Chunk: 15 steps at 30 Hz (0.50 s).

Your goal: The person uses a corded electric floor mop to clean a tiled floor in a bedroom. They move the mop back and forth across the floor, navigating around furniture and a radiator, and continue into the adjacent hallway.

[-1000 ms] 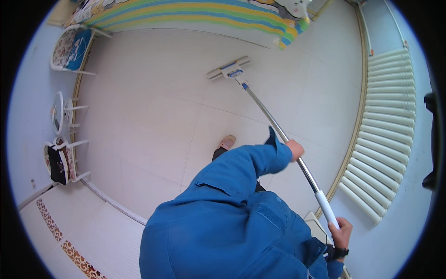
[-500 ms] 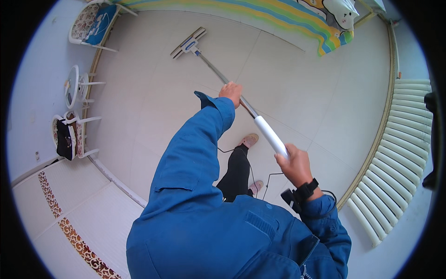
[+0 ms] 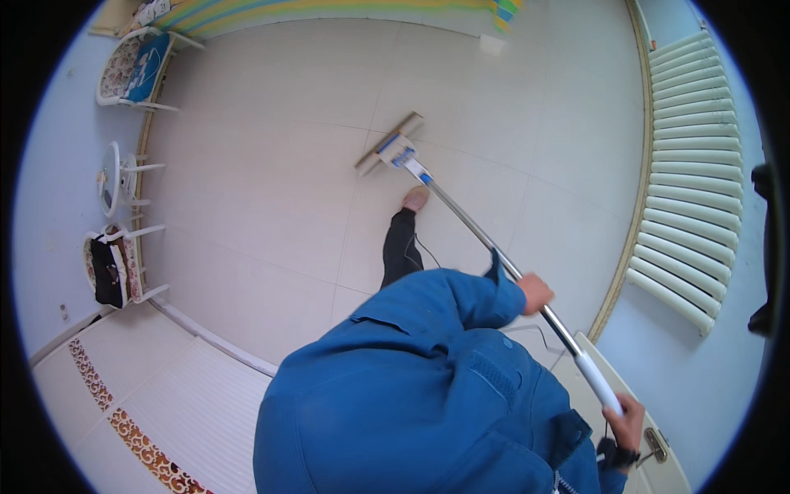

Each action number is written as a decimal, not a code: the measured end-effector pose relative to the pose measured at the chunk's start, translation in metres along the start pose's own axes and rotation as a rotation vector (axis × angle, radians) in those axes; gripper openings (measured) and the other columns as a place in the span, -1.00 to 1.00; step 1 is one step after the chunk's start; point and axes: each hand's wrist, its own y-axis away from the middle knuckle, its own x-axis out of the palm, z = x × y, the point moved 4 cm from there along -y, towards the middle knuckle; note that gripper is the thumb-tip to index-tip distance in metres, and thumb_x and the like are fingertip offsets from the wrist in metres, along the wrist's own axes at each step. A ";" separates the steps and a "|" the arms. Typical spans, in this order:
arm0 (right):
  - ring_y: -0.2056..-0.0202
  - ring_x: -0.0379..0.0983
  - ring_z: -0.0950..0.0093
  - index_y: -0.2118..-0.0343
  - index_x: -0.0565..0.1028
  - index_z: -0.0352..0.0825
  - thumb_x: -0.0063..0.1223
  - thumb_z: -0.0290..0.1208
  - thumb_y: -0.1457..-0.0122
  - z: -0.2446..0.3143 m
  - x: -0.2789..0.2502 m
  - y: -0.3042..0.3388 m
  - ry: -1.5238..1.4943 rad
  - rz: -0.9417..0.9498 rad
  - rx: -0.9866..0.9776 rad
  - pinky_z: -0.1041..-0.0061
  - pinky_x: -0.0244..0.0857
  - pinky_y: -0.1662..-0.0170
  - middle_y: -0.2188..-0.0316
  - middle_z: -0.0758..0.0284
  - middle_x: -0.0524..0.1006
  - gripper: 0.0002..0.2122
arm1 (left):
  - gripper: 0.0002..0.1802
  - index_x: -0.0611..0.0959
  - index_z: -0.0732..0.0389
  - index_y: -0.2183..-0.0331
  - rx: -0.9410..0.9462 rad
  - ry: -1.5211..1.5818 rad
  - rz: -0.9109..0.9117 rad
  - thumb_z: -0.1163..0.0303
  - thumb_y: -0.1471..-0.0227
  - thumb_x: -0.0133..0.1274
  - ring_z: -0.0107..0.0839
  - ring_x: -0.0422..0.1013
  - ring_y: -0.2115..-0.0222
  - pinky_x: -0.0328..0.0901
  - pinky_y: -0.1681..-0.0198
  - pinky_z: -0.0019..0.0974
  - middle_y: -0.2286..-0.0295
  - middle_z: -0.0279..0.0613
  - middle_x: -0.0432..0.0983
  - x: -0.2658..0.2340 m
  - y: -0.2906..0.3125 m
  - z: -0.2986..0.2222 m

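A sponge mop (image 3: 467, 221) with a long silver pole slants across the view from upper centre to lower right. Its white and blue head (image 3: 398, 151) carries a grey-brown roller pad and rests on the pale tiled floor (image 3: 271, 156), just beyond my shoe (image 3: 415, 198). My left hand (image 3: 535, 294) is closed round the metal pole at its middle. Lower right, my right hand (image 3: 625, 420) grips the end of the white handle sleeve (image 3: 598, 383), with a black strap on that wrist.
A white radiator (image 3: 690, 181) lines the right wall. Near my right hand is a white door (image 3: 662, 469) with a metal handle. White chairs (image 3: 136, 70) and a small round table (image 3: 109, 179) stand along the left wall. A striped cloth (image 3: 329, 10) hangs at the far edge.
The mop has been pulled back toward me, its head now nearer my foot. Both hands have shifted right and downward with the pole. The view has moved too; the door now shows.
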 end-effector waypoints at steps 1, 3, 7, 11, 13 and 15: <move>0.54 0.31 0.61 0.48 0.50 -0.46 0.17 -0.43 0.18 -0.021 -0.017 0.029 0.053 -0.023 0.034 0.57 0.20 0.46 0.64 0.40 0.41 -0.79 | -0.90 0.54 0.15 0.49 0.029 0.045 0.081 0.43 0.21 0.06 -0.04 0.46 0.40 0.31 0.34 0.00 0.52 -0.07 0.51 0.014 -0.006 -0.033; 0.60 0.35 0.60 0.43 0.51 -0.46 0.18 -0.45 0.20 -0.058 -0.040 0.073 0.134 -0.137 0.030 0.60 0.22 0.51 0.62 0.37 0.45 -0.76 | -0.82 0.54 0.15 0.49 0.200 0.174 0.178 0.31 0.18 0.18 -0.05 0.45 0.39 0.31 0.35 -0.01 0.52 -0.08 0.51 0.028 -0.009 -0.077; 0.66 0.33 0.63 0.47 0.51 -0.43 0.21 -0.46 0.23 -0.108 -0.044 0.094 -0.022 -0.223 0.121 0.64 0.20 0.59 0.63 0.38 0.45 -0.78 | -0.75 0.55 0.15 0.49 0.287 0.108 0.206 0.25 0.23 0.24 -0.07 0.46 0.38 0.33 0.36 -0.04 0.52 -0.10 0.51 0.028 -0.006 -0.090; 0.73 0.29 0.64 0.35 0.47 -0.39 0.19 -0.48 0.17 -0.084 0.007 0.053 -0.057 -0.110 0.127 0.64 0.15 0.71 0.67 0.37 0.43 -0.74 | -0.75 0.56 0.14 0.48 0.204 0.005 0.161 0.26 0.26 0.24 -0.08 0.46 0.37 0.34 0.34 -0.07 0.51 -0.12 0.52 0.011 0.017 -0.035; 0.69 0.34 0.60 0.30 0.47 -0.40 0.15 -0.51 0.14 -0.038 0.048 0.035 0.045 -0.042 0.138 0.61 0.19 0.68 0.63 0.33 0.46 -0.73 | -0.77 0.58 0.14 0.47 0.127 -0.053 0.158 0.30 0.27 0.22 -0.08 0.47 0.36 0.35 0.32 -0.07 0.49 -0.11 0.53 -0.006 0.040 0.008; 0.66 0.37 0.59 0.20 0.44 -0.40 0.12 -0.51 0.06 0.018 0.098 0.018 -0.113 0.147 0.075 0.61 0.22 0.63 0.60 0.31 0.49 -0.70 | -0.82 0.59 0.13 0.48 0.045 -0.084 0.180 0.35 0.26 0.19 -0.08 0.47 0.36 0.36 0.32 -0.08 0.49 -0.10 0.53 -0.024 0.070 0.061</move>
